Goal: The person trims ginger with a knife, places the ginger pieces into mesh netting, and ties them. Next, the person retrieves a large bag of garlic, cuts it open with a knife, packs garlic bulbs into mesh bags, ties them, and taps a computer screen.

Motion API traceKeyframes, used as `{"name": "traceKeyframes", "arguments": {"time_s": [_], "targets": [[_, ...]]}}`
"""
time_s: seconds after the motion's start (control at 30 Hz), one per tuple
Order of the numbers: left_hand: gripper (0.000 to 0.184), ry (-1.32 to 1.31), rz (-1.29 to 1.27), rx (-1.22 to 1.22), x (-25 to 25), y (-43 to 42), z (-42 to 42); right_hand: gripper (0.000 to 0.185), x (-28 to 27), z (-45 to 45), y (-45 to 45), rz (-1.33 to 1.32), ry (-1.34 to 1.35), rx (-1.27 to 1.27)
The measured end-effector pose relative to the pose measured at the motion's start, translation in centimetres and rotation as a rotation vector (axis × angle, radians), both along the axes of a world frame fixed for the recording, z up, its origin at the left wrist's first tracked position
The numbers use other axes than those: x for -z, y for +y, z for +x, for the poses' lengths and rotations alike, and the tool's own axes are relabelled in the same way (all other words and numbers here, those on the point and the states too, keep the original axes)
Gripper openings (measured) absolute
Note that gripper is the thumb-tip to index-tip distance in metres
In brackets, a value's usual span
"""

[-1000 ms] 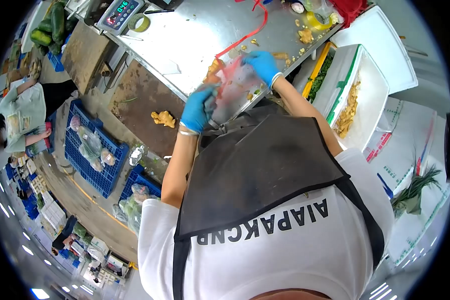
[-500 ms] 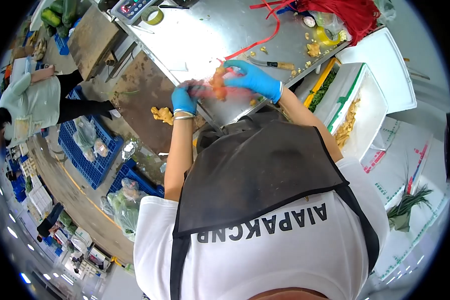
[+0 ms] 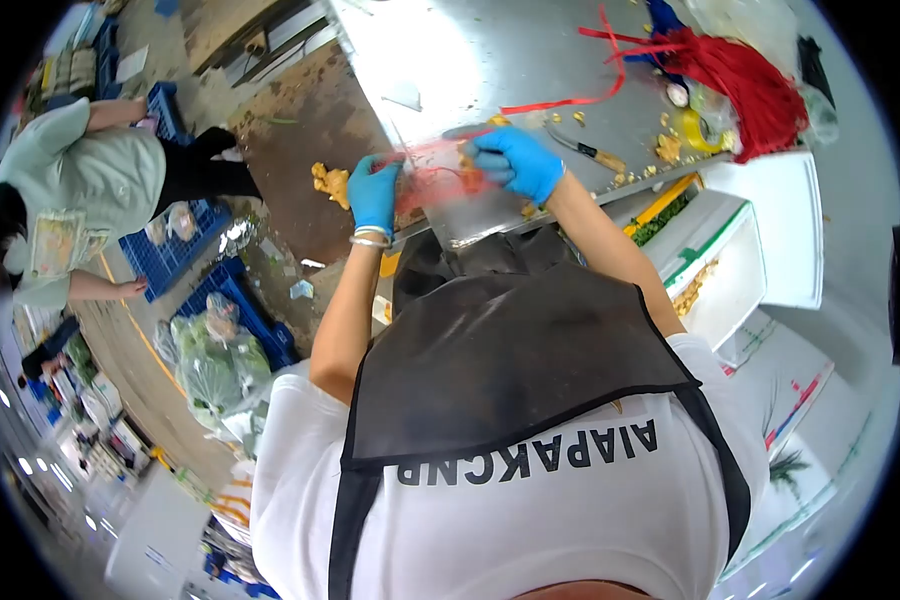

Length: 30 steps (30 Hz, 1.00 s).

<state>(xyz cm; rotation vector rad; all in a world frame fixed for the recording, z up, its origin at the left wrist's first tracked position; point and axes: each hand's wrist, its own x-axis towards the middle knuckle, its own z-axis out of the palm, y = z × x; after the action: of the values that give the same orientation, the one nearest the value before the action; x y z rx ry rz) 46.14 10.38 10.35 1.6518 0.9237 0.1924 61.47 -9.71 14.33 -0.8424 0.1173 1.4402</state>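
Observation:
Blurred red mesh netting [image 3: 432, 185] stretches between my two blue-gloved hands over the near edge of the metal table. My left hand [image 3: 374, 197] pinches its left end. Curled fingers of my right hand [image 3: 523, 165] close on the other end, where a piece of ginger [image 3: 468, 172] shows partly at the fingertips. Motion blur hides whether that ginger lies inside the netting. A larger ginger root [image 3: 331, 184] rests on the brown surface left of my left hand. Beyond my right hand lies a knife [image 3: 602, 157] with a wooden handle.
On the metal table [image 3: 490, 60] are a red strip [image 3: 560, 103], a bundle of red netting [image 3: 735, 85], yellow tape [image 3: 692, 130] and ginger scraps [image 3: 668, 148]. A white foam box [image 3: 740, 265] holding ginger stands at right. At left, a person [image 3: 110, 170] bends near blue pallets [image 3: 175, 255].
The netting is now drawn out between my hands, and the ginger sits closer to my right fingers. My hands have moved apart slightly. The view has shifted, and the person at left has bent an arm downward.

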Motion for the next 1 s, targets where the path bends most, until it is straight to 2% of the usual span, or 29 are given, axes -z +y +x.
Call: {"name": "traceKeyframes", "arguments": {"time_s": [0.1,0.13,0.23,0.27,0.37,0.4,0.47,0.5,0.53,0.57,0.63,0.67,0.77,0.83,0.87,0.9,1.0], "targets": [[0.012,0.175,0.364,-0.210,1.6,1.4,-1.6,0.042,-3.1,-2.8,3.6,0.007,-0.015,-0.161],[0.015,0.178,0.396,-0.218,2.5,1.8,-2.5,0.044,-2.9,-3.1,4.6,-0.081,-0.262,-0.318],[0.018,-0.310,-0.375,-0.435,4.8,3.0,-6.5,0.050,3.5,-5.5,6.8,-0.337,-1.708,-0.391],[0.021,-0.434,-0.817,-0.564,1.6,2.7,-6.4,0.036,0.0,-4.4,8.8,-0.459,-1.476,-0.606],[0.015,-0.261,-1.072,-0.336,-3.1,2.8,-10.0,0.020,3.2,-2.7,13.9,-0.372,-1.142,-0.256],[0.016,-0.249,-1.072,-0.280,-3.0,2.7,-10.9,0.015,2.7,-2.9,16.2,-0.387,-1.101,-0.100],[0.018,-0.223,-1.076,-0.166,-2.1,3.0,-12.1,0.015,5.1,-4.4,20.4,-0.283,-1.159,-0.077],[0.017,-0.045,-0.883,-0.207,-0.9,4.3,-12.5,0.016,5.7,-5.1,22.4,-0.232,-1.189,-0.061],[0.015,0.128,-0.688,-0.241,1.1,6.0,-13.0,0.018,6.1,-5.8,23.3,-0.311,-0.669,-0.191],[0.014,0.297,-0.490,-0.271,3.6,7.7,-13.6,0.019,8.9,-6.1,24.3,-0.298,-0.522,-0.257],[0.012,0.226,-0.407,-0.563,12.3,11.7,-16.5,0.021,16.5,-7.5,25.8,-0.271,-0.219,-0.384],[0.015,0.208,-0.327,-0.606,15.1,13.3,-16.6,0.028,17.5,-8.2,26.8,-0.412,-0.315,-0.475],[0.027,0.290,-0.151,-0.632,25.6,16.9,-15.6,0.036,23.9,-9.6,29.5,-0.575,-1.030,-0.456],[0.029,0.228,0.049,-0.559,26.8,17.5,-12.2,0.044,25.2,-9.4,31.0,-0.694,-1.069,-0.560],[0.035,0.118,-0.057,-0.500,29.5,18.2,-12.0,0.045,25.8,-9.4,31.3,-0.709,-1.103,-0.634],[0.035,0.141,-0.087,-0.513,30.0,18.4,-11.3,0.046,27.1,-9.4,31.5,-0.723,-1.137,-0.708],[0.034,0.205,-0.222,-0.510,29.1,18.7,-9.2,0.047,32.4,-11.8,31.2,-0.636,-1.082,-0.765]]}}
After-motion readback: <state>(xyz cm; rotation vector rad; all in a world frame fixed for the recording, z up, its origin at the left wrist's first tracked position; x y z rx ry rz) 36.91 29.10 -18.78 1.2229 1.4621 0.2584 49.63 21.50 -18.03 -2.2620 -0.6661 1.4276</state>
